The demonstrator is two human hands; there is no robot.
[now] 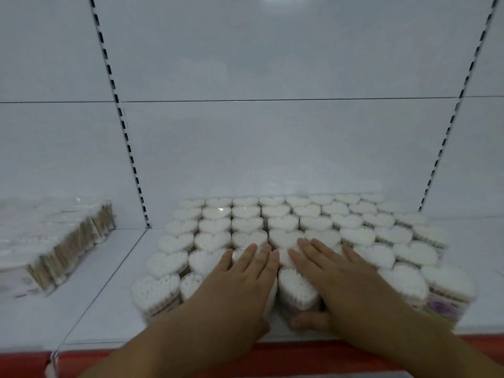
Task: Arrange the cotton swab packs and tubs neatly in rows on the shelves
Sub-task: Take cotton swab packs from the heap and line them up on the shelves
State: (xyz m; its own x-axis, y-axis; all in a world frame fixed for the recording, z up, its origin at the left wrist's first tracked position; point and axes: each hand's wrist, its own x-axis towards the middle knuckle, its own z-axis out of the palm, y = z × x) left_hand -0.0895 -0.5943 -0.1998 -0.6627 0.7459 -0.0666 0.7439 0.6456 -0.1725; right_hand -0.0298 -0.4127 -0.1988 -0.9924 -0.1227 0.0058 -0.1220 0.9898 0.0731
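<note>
The white shelf carries a wide block of heart-shaped tubs that spreads under, beyond and to both sides of the hands, its long axis running left to right. The tubs stand upright with cotton tips up, lobes away from the hands and points toward the wrists. Well left of the left hand sit blurred swab packs with wooden sticks. Both hands lie flat, fingers straight and close together, palms pressing the tub tops and clasping nothing. The right hand has its thumb against the front wall of the front tub between the hands. The palms hide several tubs; I cannot read the labels on the tubs right of the right hand.
</note>
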